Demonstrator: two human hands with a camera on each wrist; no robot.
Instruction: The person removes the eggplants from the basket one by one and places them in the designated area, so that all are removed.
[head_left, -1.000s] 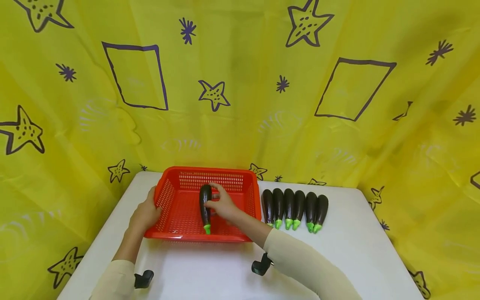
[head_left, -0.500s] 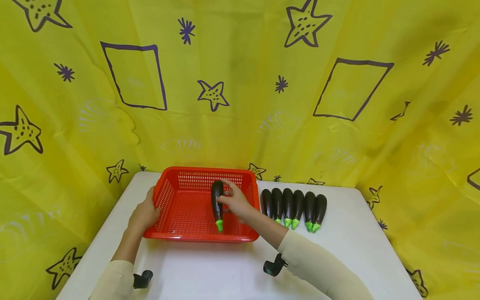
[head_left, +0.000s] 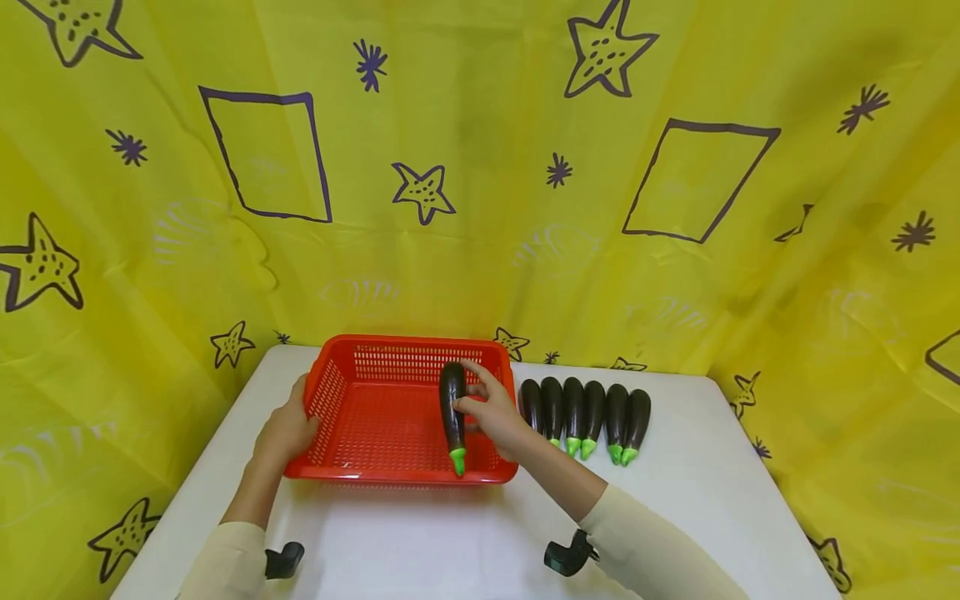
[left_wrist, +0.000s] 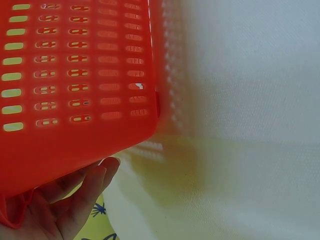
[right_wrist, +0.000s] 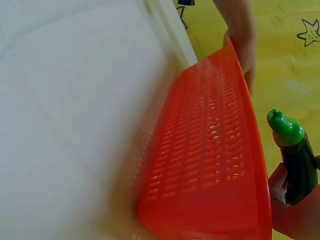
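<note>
A dark purple eggplant (head_left: 453,408) with a green stem end is held over the right part of a red plastic basket (head_left: 408,477). My right hand (head_left: 491,414) grips it from the right side, thumb nearest the viewer. In the right wrist view the eggplant (right_wrist: 300,165) shows above the basket's rim, its green tip toward the near side. My left hand (head_left: 288,427) holds the basket's left rim, thumb inside and fingers outside. The left wrist view shows those fingers (left_wrist: 82,200) against the basket's outer wall (left_wrist: 75,145).
Several more eggplants (head_left: 573,412) lie side by side on the white table (head_left: 705,500), right of the basket, green ends toward me. A yellow curtain (head_left: 480,275) with drawn stars stands behind the table and along its sides.
My right hand has carried the eggplant rightward over the basket, from its middle toward its right side. My left hand has stayed on the rim.
</note>
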